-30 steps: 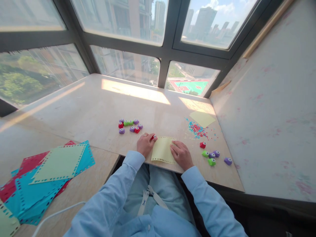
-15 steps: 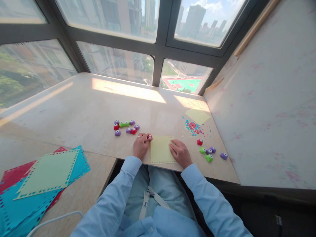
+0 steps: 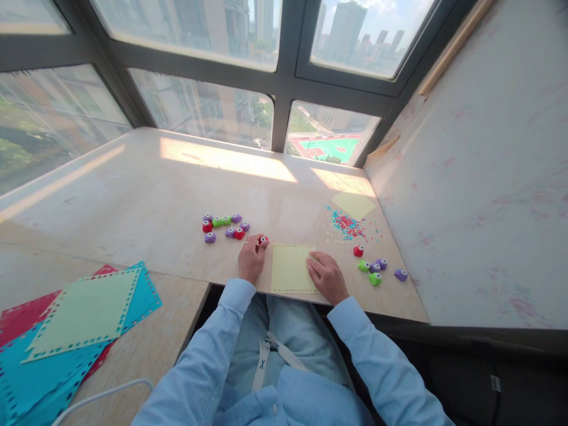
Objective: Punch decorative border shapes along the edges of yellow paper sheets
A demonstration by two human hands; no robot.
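A pale yellow paper square with punched holes along its edges lies flat at the near edge of the marble sill. My right hand rests on the sheet's right edge with the fingers pressed down on it. My left hand is just left of the sheet, its fingers closed around a small red hole punch that is clear of the paper's edge.
Several small red, green and purple punches sit behind my left hand, and more punches lie to the right. Confetti scraps and another yellow sheet lie at the far right. Punched coloured sheets are stacked at left.
The yellow sheet, lifted and curled a second ago, now lies flat and square. My left hand with the red punch has drawn slightly away from the sheet's corner.
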